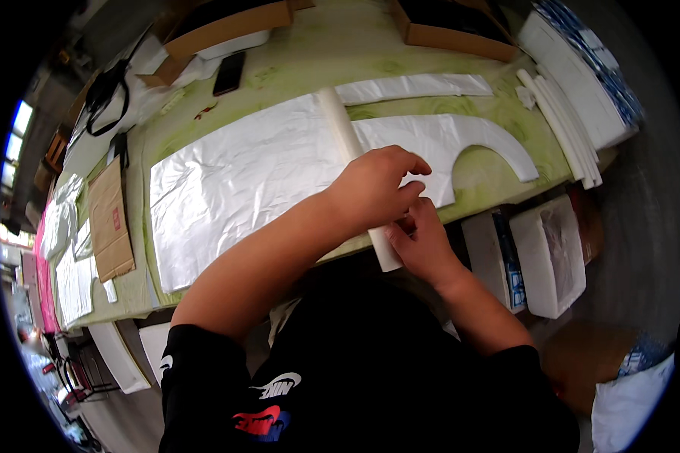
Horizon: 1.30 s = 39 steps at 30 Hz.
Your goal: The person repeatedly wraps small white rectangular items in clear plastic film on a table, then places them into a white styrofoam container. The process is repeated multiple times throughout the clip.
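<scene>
A white plastic sheet (pixel 234 174) lies spread on the table, its right part cut into a curved strap shape. Across it runs a long off-white tube (pixel 337 121), whose near end juts past the table's front edge. My left hand (pixel 381 181) is over the tube's middle, fingers bent toward the right; anything between them is too small to make out. Just below it, my right hand (pixel 425 240) is beside the tube's near end, thumb and fingers drawn together. What its fingertips hold is hidden.
A black phone (pixel 229 73) lies farther back, near a cardboard box (pixel 230 30); another cardboard box (pixel 457 34) stands back right. Several white tubes (pixel 563 128) lie at the right edge. Flattened cardboard (pixel 110 219) is at left. White bins (pixel 549 257) stand below the table's right side.
</scene>
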Tool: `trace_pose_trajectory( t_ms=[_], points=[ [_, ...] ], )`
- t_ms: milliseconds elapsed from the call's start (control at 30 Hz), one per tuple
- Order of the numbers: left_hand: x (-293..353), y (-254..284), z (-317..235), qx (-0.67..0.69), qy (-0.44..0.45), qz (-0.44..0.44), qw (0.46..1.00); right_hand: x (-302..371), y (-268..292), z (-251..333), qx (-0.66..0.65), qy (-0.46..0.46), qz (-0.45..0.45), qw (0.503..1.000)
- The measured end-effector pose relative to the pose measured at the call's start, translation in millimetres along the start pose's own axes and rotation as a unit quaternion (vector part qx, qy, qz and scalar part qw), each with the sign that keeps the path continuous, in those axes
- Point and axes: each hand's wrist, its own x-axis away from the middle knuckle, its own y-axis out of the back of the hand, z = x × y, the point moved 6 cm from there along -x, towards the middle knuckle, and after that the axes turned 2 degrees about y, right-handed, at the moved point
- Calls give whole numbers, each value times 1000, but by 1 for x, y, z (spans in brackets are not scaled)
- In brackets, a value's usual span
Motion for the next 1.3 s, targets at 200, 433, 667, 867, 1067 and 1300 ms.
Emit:
trace_pose_trajectory(
  t_ms=[200, 433, 667, 867, 1067, 1300],
  points=[
    [-54, -62, 23, -161, 86, 118, 976, 34, 37, -32, -113, -17, -93, 989],
    [-65, -65, 44, -141, 114, 108, 977, 49, 68, -37, -84, 21, -153, 984],
    [-54, -40, 41, -37, 153, 96, 983, 22, 72, 46, 183, 340, -122, 914],
    [-56, -39, 44, -17, 147, 78, 986, -11, 73, 38, 273, 346, -132, 888],
    [-56, -34, 51, 33, 186, 66, 980, -5, 76, 12, 273, 290, -80, 914],
    [-60, -42, 52, 34, 178, 92, 979, -37, 92, -16, 60, 118, -193, 972]
  ],
)
